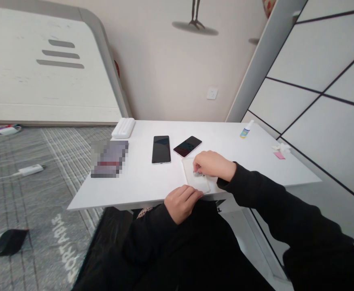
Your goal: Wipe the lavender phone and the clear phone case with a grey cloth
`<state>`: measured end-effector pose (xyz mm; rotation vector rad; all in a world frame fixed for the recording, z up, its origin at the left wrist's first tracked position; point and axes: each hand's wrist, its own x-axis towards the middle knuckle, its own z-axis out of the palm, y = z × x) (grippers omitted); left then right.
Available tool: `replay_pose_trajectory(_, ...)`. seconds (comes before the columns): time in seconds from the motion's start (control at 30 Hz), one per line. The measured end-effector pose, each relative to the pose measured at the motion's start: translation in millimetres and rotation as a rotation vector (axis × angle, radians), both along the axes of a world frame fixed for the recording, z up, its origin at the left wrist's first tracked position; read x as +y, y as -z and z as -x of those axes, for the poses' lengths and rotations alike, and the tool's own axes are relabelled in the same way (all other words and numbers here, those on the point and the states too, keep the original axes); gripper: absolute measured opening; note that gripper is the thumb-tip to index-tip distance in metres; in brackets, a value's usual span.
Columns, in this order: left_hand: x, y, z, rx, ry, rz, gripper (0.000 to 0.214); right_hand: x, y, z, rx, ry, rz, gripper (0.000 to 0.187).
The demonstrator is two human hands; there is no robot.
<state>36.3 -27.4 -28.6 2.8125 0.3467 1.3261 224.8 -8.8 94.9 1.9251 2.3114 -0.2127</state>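
Note:
A clear rectangular sheet (197, 178), about phone-sized and possibly a screen protector, lies flat near the table's front edge. My right hand (211, 165) is over it, its fingertips pinching a small crumpled grey wipe (198, 173) against the clear surface. My left hand (181, 203) rests at the sheet's near end, with its fingers together and touching the lower corner. Both of my sleeves are black.
On the white table (140, 182) lie a black phone (161, 149), a tilted phone (187, 146), a white case (123, 127) and a pixelated flat item (109, 159). A small bottle (247, 129) and pink card (279, 155) stand right. Carpet lies left.

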Motion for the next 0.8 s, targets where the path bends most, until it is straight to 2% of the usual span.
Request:
replay_pose_trajectory(0.13, -0.2, 0.0, 0.4, 0.0, 0.001, 0.004, 0.012, 19.9, 2.6, 14.4, -0.064, 0.005, -0.12, 0.026)
replay_pose_trajectory(0.23, -0.6, 0.3, 0.9, -0.004, -0.012, -0.004, 0.012, 19.5, 4.9, 16.2, -0.105, -0.024, -0.134, 0.026)
replay_pose_trajectory(0.4, -1.6, -2.0, 2.6, -0.028, -0.08, -0.025, 0.005, -6.5, 7.3, -19.1, -0.22, 0.047, -0.08, 0.021)
replay_pose_trajectory(0.43, -2.1, -3.3, 2.4, -0.028, -0.104, -0.021, 0.008, -12.7, 7.1, -28.1, -0.244, 0.073, -0.068, 0.02)
replay_pose_trajectory(0.53, -4.5, -7.5, -0.3, 0.031, -0.183, 0.014, 0.045, -30.5, 6.8, -41.2, -0.301, 0.137, -0.056, 0.019)
replay_pose_trajectory(0.57, -5.4, -8.5, -1.7, 0.058, -0.21, 0.029, 0.052, -36.5, 7.2, -38.6, -0.314, 0.15, -0.06, 0.02)
replay_pose_trajectory(0.63, -6.9, -9.4, -4.3, 0.095, -0.259, 0.057, 0.048, -48.9, 8.9, -23.0, -0.324, 0.147, -0.074, 0.023)
replay_pose_trajectory(0.73, -8.1, -8.5, -6.0, 0.09, -0.277, 0.087, 0.033, -65.7, 11.6, 10.2, -0.277, 0.061, -0.075, 0.023)
replay_pose_trajectory(0.8, -8.2, -7.6, -5.7, 0.072, -0.253, 0.101, 0.035, -70.3, 11.3, 21.4, -0.217, -0.015, -0.061, 0.018)
